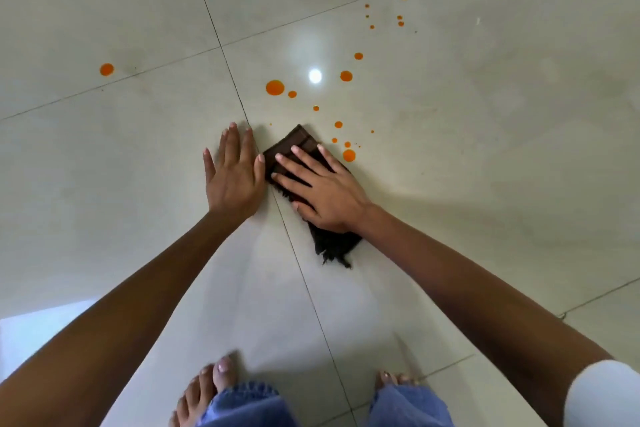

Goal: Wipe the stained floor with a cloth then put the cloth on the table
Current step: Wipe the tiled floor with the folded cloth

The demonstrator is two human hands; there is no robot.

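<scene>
Here the right hand (323,189) presses flat, fingers spread, on the dark cloth (294,149); the left hand (233,172) lies flat, grip apart, on the floor (485,114) beside orange stains (275,87).

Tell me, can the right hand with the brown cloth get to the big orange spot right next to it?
Probably yes. The right hand lies flat on the folded dark brown cloth, and the round orange spot sits just beside the cloth's edge on the bare glossy tile floor, with nothing between them.
</scene>
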